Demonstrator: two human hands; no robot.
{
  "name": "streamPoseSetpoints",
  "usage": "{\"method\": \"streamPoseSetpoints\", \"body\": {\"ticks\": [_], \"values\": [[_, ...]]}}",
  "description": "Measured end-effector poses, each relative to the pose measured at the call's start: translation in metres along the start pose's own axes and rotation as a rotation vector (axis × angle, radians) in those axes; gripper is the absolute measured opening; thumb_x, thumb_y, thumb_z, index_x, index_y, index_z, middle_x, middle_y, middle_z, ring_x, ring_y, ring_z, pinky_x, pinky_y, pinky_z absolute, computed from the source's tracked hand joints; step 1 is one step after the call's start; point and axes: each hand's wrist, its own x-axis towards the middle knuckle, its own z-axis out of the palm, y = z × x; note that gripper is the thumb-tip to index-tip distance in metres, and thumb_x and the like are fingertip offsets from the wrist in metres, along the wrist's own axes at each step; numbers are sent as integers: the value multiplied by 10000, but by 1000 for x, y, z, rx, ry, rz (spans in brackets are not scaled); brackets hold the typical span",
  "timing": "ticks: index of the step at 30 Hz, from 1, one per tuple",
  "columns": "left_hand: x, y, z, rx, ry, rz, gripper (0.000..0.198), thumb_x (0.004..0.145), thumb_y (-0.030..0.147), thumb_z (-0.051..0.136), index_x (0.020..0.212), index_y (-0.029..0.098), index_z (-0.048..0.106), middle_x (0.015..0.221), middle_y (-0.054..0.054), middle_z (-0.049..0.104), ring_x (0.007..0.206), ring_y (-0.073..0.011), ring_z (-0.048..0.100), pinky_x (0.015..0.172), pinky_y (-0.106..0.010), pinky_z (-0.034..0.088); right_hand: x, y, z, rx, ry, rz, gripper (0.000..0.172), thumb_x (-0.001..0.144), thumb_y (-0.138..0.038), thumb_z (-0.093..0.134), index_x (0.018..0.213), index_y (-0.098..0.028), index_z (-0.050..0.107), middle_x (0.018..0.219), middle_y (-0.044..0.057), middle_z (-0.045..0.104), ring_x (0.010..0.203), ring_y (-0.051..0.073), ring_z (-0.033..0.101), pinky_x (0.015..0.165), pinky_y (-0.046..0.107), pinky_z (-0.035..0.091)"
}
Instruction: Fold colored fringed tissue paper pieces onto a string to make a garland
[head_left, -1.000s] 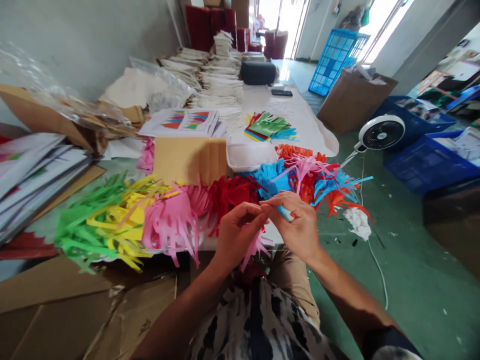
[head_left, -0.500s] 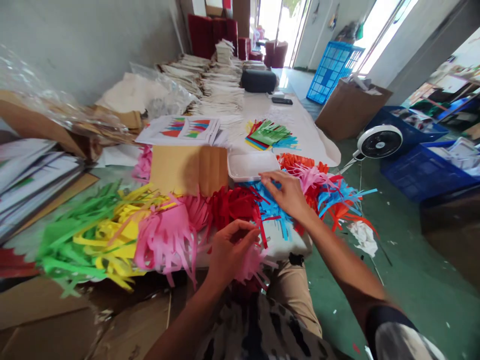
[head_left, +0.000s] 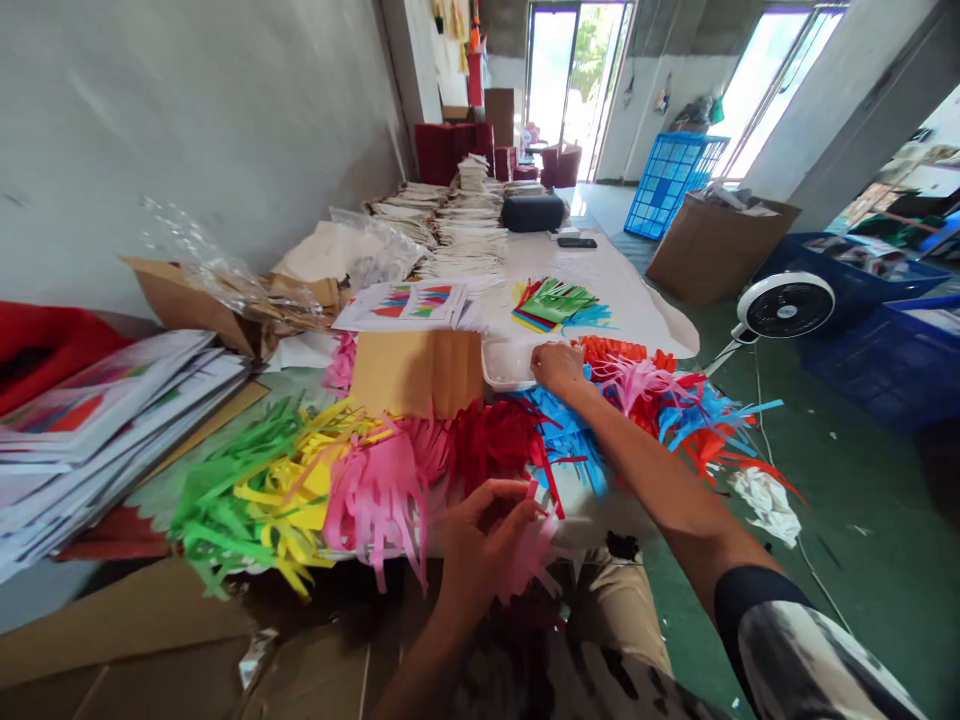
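My left hand pinches a pink fringed paper strip, whose cut ends hang down over my lap. At the shallow white tray, my right hand reaches over the right side with its fingers curled together; their tips are partly hidden, and I cannot see what they hold. Between the hands lie blue fringed strips and dark red fringed strips. Pink fringed paper, yellow fringe and green fringe spread along the table edge on the left.
A brown cardboard piece lies behind the fringes. Further back are printed sheets, a multicoloured fringe bundle and a phone. Paper stacks stand at left. A white fan is at right.
My right hand has moved forward from above the blue fringe to the tray, and its fingers have curled. My left hand keeps its pinch on the pink strip. The head view has tilted up.
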Motion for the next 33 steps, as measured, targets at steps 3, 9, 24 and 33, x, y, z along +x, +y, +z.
{"method": "streamPoseSetpoints", "body": {"ticks": [3, 9, 24, 33], "values": [[-7, -2, 1, -15, 23, 20, 255, 843, 426, 825, 884, 190, 738, 814, -28, 748, 768, -177, 699, 738, -277, 560, -15, -2, -9, 46, 103, -28, 310, 973, -239, 495, 1120, -120, 741, 1220, 219, 735, 1192, 333, 647, 1043, 458, 411], [-15, 4, -7, -18, 126, 105, 267, 883, 464, 786, 916, 204, 733, 782, 4, 691, 703, -139, 624, 667, -238, 506, -83, -17, -41, 203, 157, -225, 248, 996, -236, 439, 1043, -181, 676, 917, 59, 747, 849, 191, 677, 814, 290, 462], [-46, 40, -3, 180, 78, 373, 116, 931, 334, 754, 883, 229, 758, 842, -14, 714, 770, -158, 633, 694, -268, 475, -231, -13, -78, 884, 66, -408, 61, 954, -303, 734, 963, -261, 776, 879, -30, 778, 737, 120, 665, 694, 253, 515], [-50, 39, -1, 220, 30, 471, 58, 950, 254, 738, 934, 212, 775, 890, -21, 725, 806, -134, 675, 699, -234, 502, -243, -6, -83, 820, 43, -492, 84, 972, -257, 707, 1034, -264, 763, 944, -21, 790, 811, 126, 693, 764, 256, 525]]}}
